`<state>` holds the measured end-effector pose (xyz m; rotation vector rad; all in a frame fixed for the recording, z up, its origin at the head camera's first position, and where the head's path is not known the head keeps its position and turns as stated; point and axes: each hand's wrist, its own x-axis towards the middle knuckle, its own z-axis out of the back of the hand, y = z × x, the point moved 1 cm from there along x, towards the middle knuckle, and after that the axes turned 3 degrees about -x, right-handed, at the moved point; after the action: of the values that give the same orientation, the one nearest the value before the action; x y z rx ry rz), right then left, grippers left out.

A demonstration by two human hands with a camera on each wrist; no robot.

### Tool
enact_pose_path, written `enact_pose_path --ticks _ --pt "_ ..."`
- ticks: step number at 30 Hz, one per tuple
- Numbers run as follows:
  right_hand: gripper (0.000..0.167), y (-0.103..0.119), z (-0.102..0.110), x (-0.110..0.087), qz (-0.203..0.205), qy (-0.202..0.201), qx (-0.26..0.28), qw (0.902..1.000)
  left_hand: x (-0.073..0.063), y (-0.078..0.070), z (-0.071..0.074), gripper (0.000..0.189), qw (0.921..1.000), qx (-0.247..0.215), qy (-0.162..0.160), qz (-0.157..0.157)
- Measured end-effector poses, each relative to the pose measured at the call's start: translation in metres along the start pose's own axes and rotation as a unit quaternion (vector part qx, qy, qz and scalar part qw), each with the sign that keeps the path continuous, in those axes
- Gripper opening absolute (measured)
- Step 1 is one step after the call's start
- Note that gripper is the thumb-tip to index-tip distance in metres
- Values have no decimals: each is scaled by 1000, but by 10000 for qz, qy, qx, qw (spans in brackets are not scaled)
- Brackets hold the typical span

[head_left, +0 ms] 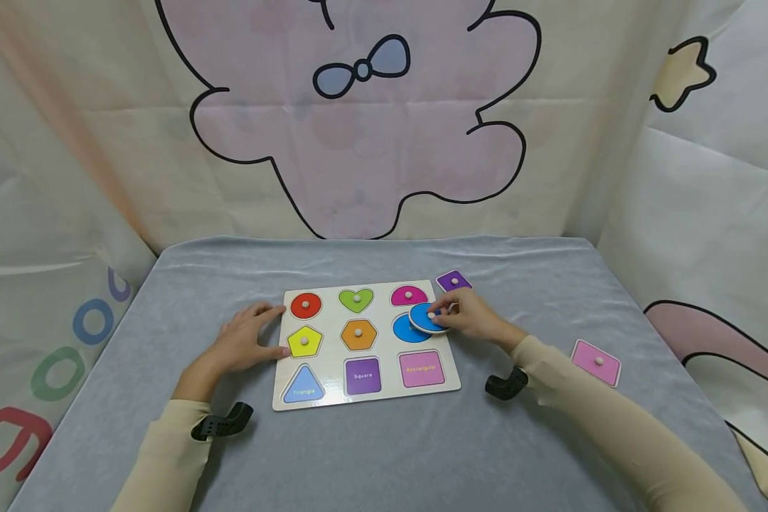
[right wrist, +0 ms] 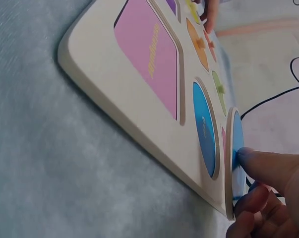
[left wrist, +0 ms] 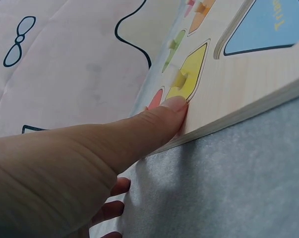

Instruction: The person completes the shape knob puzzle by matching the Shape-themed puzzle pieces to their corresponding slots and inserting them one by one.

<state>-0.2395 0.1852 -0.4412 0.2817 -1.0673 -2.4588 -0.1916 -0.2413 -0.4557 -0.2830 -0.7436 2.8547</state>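
A shape puzzle board (head_left: 384,398) lies on the cloth. My right hand (head_left: 470,316) pinches the knob of a blue oval piece (head_left: 424,320) and holds it tilted above the board's blue oval recess (head_left: 404,331). In the right wrist view the piece (right wrist: 236,158) stands clear of that recess (right wrist: 204,129). My left hand (head_left: 240,341) touches the board's left edge with spread fingers. Its thumb (left wrist: 161,116) rests on the board beside the yellow pentagon (left wrist: 189,74). The triangle (head_left: 304,385), square (head_left: 363,375) and rectangle (head_left: 421,369) recesses show their printed bottoms.
A purple knobbed piece (head_left: 454,280) lies by the board's back right corner, and a pink rectangle piece (head_left: 596,363) farther right. Several knobbed pieces, such as the red circle (head_left: 306,306) and orange hexagon (head_left: 358,335), sit in the board. Grey cloth (head_left: 358,462) covers the table.
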Motion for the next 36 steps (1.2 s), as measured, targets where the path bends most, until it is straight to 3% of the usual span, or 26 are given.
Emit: enact_pose_path --ticks 9,25,36 --pt "13 8 -10 6 117 178 -9 9998 -1 1 0 85 9999 -60 -19 -100" --pt "11 13 -21 16 -75 400 -159 9990 0 2 1 86 9999 -17 -19 -111" --pt "11 16 -24 16 79 467 -225 9986 1 4 0 86 9999 2 -38 -153"
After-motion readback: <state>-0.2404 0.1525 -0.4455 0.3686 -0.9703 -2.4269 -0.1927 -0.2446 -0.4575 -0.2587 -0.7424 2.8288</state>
